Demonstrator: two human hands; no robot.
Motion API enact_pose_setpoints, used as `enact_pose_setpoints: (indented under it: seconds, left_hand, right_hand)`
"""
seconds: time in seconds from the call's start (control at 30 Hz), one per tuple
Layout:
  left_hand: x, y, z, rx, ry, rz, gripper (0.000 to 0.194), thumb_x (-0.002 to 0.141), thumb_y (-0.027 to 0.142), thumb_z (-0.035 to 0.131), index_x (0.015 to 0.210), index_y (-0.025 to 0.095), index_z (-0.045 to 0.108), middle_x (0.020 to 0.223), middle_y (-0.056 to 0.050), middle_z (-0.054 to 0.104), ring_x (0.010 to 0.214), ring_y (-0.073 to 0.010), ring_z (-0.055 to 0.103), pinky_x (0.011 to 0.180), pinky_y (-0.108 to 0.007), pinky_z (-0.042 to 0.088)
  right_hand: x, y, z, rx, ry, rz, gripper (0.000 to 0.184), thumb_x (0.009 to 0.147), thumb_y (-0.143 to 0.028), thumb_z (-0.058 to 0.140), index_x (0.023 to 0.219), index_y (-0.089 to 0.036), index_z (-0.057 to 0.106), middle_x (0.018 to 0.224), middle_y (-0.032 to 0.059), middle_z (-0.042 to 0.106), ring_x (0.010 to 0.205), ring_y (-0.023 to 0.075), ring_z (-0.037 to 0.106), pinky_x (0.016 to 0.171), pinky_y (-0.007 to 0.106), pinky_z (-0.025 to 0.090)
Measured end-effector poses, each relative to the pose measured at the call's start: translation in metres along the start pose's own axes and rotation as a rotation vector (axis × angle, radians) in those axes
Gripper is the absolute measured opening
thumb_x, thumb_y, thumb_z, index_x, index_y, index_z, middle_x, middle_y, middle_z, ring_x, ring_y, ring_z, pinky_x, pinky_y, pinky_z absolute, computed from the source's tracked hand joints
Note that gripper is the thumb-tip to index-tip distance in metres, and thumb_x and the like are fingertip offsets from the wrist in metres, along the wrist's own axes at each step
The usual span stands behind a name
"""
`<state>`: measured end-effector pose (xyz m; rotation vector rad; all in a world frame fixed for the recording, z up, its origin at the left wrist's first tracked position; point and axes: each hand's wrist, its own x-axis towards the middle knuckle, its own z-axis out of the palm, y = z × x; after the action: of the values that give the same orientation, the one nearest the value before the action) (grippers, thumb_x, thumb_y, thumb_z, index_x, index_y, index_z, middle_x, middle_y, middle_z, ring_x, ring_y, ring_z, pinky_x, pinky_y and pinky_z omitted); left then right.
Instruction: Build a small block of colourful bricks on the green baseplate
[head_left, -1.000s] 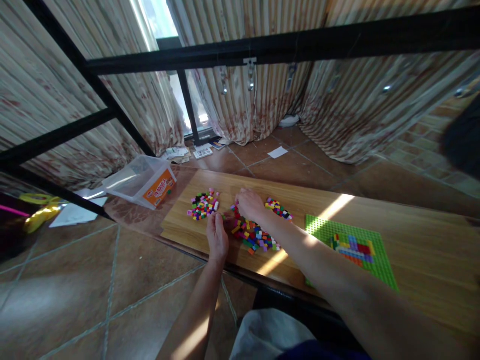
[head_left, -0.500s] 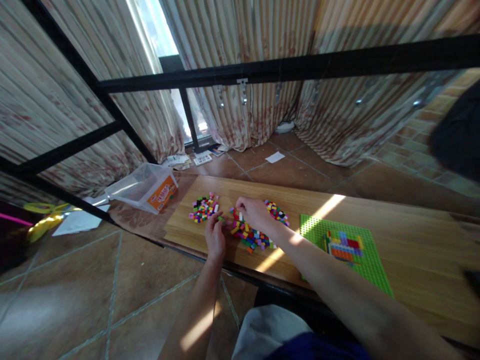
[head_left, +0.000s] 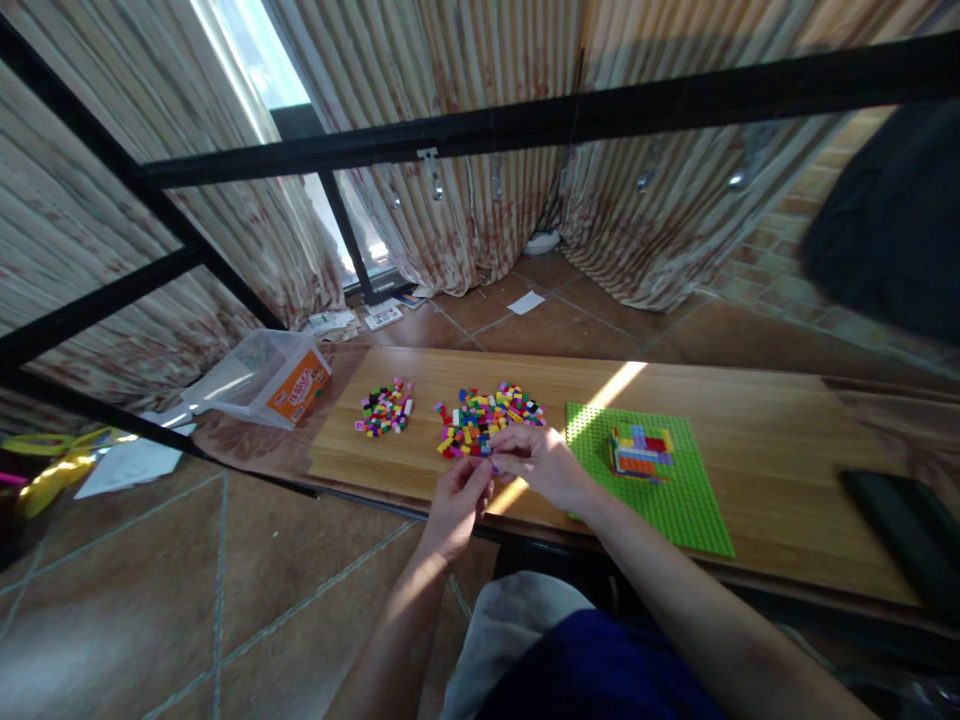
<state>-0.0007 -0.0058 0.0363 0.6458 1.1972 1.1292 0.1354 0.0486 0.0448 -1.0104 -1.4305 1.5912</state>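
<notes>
My left hand (head_left: 456, 492) and my right hand (head_left: 544, 468) meet at the near edge of the brick pile, their fingertips pinched together. A small purple building brick (head_left: 496, 467) shows between the fingertips, mostly covered by them. Just beyond lies a large pile of loose multicoloured building bricks (head_left: 472, 420). A smaller brick pile (head_left: 386, 408) sits to its left. On the right, a green baseplate (head_left: 694, 500) carries a low rectangular structure of stacked bricks (head_left: 637, 455).
The wooden tabletop (head_left: 757, 430) runs left to right. At its left end stands a clear plastic box (head_left: 262, 370) with an orange label. A dark flat object (head_left: 896, 530) lies at the right. Black metal bars (head_left: 510, 130) cross in front of the curtains.
My right hand has drawn back from the pile toward me, and my left hand has moved right to meet it. The camera view has turned rightward, showing more of the dark object.
</notes>
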Motion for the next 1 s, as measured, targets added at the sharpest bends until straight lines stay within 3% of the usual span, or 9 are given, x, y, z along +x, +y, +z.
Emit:
enact_pose_setpoints:
  seconds: [0.17,0.3,0.47,0.67,0.87,1.0]
  left_hand:
    - [-0.008,0.003,0.006,-0.086,-0.014,-0.048,0.035,0.061,0.041,0.077,0.071,0.015,0.054,0.052,0.008,0.043,0.039,0.0000,0.027,0.038,-0.014,0.015]
    - [-0.016,0.006,0.013,-0.179,0.006,-0.088,0.035,0.061,0.039,0.077,0.069,0.015,0.053,0.053,0.008,0.042,0.039,0.0003,0.025,0.037,-0.015,0.013]
    - [-0.024,0.013,0.018,-0.238,-0.052,-0.168,0.034,0.064,0.039,0.076,0.072,0.014,0.054,0.055,0.007,0.043,0.041,-0.0002,0.027,0.038,-0.015,0.015]
    - [-0.030,0.017,0.016,-0.242,-0.150,-0.226,0.029,0.067,0.034,0.074,0.074,0.014,0.054,0.056,0.008,0.040,0.040,0.0012,0.023,0.038,-0.013,0.016]
    - [-0.029,0.012,0.016,-0.217,-0.073,-0.146,0.031,0.068,0.038,0.075,0.071,0.015,0.054,0.057,0.006,0.044,0.041,0.0001,0.027,0.038,-0.014,0.019]
    - [-0.028,0.010,0.016,-0.194,-0.052,-0.126,0.030,0.069,0.038,0.074,0.077,0.014,0.060,0.057,0.005,0.046,0.041,0.0005,0.026,0.038,-0.015,0.017]
  right_hand:
    - [-0.014,0.002,-0.002,-0.012,0.071,-0.041,0.020,0.075,-0.035,0.066,0.085,-0.019,0.069,0.071,0.0007,0.069,0.059,0.0130,0.063,0.058,0.027,0.054]
    - [-0.028,0.005,0.002,0.075,0.021,-0.091,0.025,0.075,-0.035,0.068,0.096,-0.020,0.069,0.082,0.0022,0.071,0.072,0.0151,0.065,0.068,0.029,0.053]
    - [-0.039,0.006,0.007,0.061,0.075,-0.141,0.019,0.077,-0.034,0.066,0.089,-0.020,0.070,0.079,0.0016,0.069,0.075,0.0156,0.063,0.073,0.029,0.050]
    - [-0.045,0.012,0.012,0.239,0.139,-0.083,0.017,0.075,-0.036,0.068,0.080,-0.020,0.070,0.068,-0.0014,0.063,0.060,0.0101,0.052,0.060,0.024,0.043]
    - [-0.048,0.011,0.016,0.597,0.191,0.039,0.017,0.069,-0.033,0.071,0.081,-0.021,0.070,0.066,-0.0017,0.059,0.055,0.0092,0.047,0.054,0.024,0.041]
    - [-0.051,0.013,0.014,0.680,0.173,0.103,0.019,0.065,-0.024,0.070,0.084,-0.021,0.069,0.072,-0.0006,0.061,0.052,0.0080,0.045,0.047,0.022,0.038]
